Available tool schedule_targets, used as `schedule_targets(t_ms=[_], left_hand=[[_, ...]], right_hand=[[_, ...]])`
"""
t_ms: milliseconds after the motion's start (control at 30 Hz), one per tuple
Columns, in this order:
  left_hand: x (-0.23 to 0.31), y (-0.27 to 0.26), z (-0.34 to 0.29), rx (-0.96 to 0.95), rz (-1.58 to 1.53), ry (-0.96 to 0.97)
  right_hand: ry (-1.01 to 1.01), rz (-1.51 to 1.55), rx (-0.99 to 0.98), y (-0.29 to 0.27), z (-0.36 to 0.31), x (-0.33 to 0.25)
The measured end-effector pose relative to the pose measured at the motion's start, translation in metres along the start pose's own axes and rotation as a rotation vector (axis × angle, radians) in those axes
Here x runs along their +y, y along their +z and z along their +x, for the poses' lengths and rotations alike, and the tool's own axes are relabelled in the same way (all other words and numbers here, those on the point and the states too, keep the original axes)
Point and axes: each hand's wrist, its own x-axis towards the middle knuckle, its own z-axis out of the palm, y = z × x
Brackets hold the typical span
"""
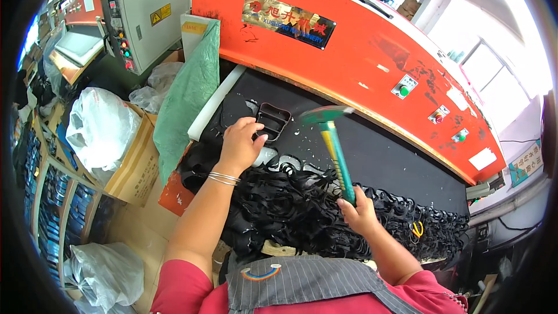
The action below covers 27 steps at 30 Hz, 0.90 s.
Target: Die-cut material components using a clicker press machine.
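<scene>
My left hand (240,143), with metal bangles at the wrist, is at the near-left edge of a dark, open-framed cutting die (283,115). Its thumb and index finger are closed on the die's rim; the exact contact is partly hidden. The die lies on the black work surface (372,148). My right hand (361,211) is wrapped round the lower handle of a hammer (337,154). The hammer has a green and yellow handle, and its head is raised above the surface, to the right of the die. A tangled heap of black cut strips (290,200) lies just in front of both hands.
A long orange machine beam (360,40) with buttons spans the far side. White scraps dot the black surface. A green sheet (189,93) hangs left, near a cardboard box (133,163) and plastic bags (102,128). Yellow-handled scissors (417,230) lie on the heap at right.
</scene>
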Motion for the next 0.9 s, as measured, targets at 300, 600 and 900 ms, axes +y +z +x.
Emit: schedule_targets(t_ms=[300,600,900], left_hand=[[-0.016,0.06,0.006,-0.224,0.229,-0.171],[-0.013,0.078,0.007,-0.138,0.179,-0.065],[-0.015,0.064,0.005,-0.165,0.253,-0.062]], right_hand=[[0.254,-0.309,-0.295,-0.013,0.014,0.013],[0.109,-0.488,-0.081,0.019,0.095,0.01],[0.078,0.465,0.165,-0.084,0.154,-0.081]])
